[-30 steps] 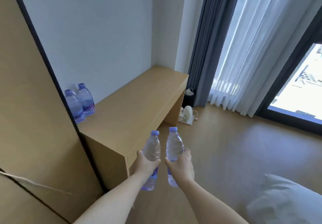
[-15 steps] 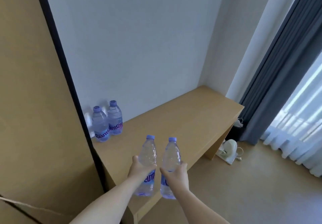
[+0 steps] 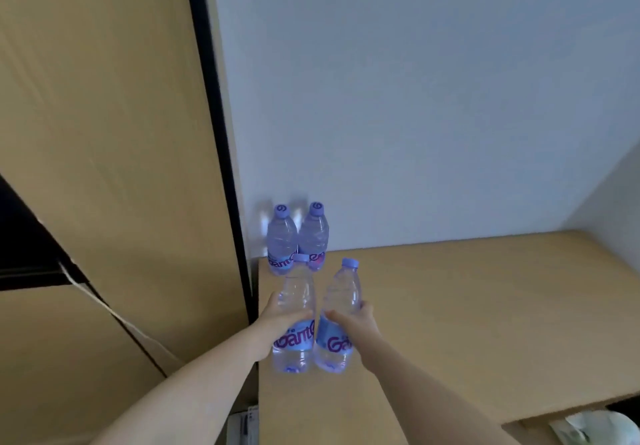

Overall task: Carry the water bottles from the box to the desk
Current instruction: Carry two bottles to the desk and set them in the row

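Two hands over the desk (image 3: 485, 306) near its left edge, left hand (image 3: 280, 320) fingers wrapped round one bottle (image 3: 296, 320), right hand (image 3: 355, 323) fingers wrapped round another bottle (image 3: 337, 320), upright, side by side.

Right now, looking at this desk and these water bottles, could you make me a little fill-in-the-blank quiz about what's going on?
1. The number of bottles already standing on the desk by the wall is ____.
2. The left hand and the right hand each hold one ____.
3. The bottle caps are coloured ____.
4. The standing bottles are in the desk's back ____ corner.

Missing words: two; bottle; purple; left
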### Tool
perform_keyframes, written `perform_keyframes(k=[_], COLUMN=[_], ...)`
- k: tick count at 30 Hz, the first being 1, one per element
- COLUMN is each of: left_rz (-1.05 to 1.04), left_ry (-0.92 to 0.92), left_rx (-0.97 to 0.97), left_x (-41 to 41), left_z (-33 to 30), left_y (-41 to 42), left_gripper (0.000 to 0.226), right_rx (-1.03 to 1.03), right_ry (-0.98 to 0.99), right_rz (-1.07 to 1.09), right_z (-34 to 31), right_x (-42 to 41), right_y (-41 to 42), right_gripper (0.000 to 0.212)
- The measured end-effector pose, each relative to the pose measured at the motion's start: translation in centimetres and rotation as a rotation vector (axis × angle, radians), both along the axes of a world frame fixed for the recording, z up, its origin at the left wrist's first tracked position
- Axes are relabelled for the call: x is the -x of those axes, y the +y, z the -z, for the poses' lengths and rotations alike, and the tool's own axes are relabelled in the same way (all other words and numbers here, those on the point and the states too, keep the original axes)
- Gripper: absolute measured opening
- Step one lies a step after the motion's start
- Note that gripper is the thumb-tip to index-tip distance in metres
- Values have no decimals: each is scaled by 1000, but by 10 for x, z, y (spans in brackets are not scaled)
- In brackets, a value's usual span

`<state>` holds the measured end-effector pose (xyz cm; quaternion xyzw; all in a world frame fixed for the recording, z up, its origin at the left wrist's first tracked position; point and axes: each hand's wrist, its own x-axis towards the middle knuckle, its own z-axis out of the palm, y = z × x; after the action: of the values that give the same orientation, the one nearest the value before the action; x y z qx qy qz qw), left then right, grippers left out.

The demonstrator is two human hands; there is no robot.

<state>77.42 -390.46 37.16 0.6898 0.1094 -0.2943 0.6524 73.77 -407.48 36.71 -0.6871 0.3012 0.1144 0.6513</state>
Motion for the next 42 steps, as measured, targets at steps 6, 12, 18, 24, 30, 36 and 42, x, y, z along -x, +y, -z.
perform_keyframes(k=[6,12,18,24,30,36,42], left_rz=[-55,-124,-111,-91,-130,-61,34], left_ry=[-96,-115,-188,-255,-323,-390,-409], left_rx=[-8,-144,-266,-277,-288,-443,-541], left_x=[-13,-22,-24,-24,-36,-55,-76], left_z=[-14,-24,-35,-38,-35,-30,-25], left_y=[-12,-19,-14,-6,-7,-5,-3], left_gripper=[81,75,67,34,35,33,29], right_rx=[123,400,371,194,241,300,347], right_ry=[-29,-96,-175,-205,-240,-252,-231], right_rz=[-285,-397,-377,-384,-436,-286,-300], right_z=[-9,-10,-14,-15,-24,-22,-22], right_x=[-47,-66,-73,-71,-78,-83,-96], right_y=[-17,-23,-15,-2,-5,7,3], right_gripper=[65,59,51,74,60,56,54])
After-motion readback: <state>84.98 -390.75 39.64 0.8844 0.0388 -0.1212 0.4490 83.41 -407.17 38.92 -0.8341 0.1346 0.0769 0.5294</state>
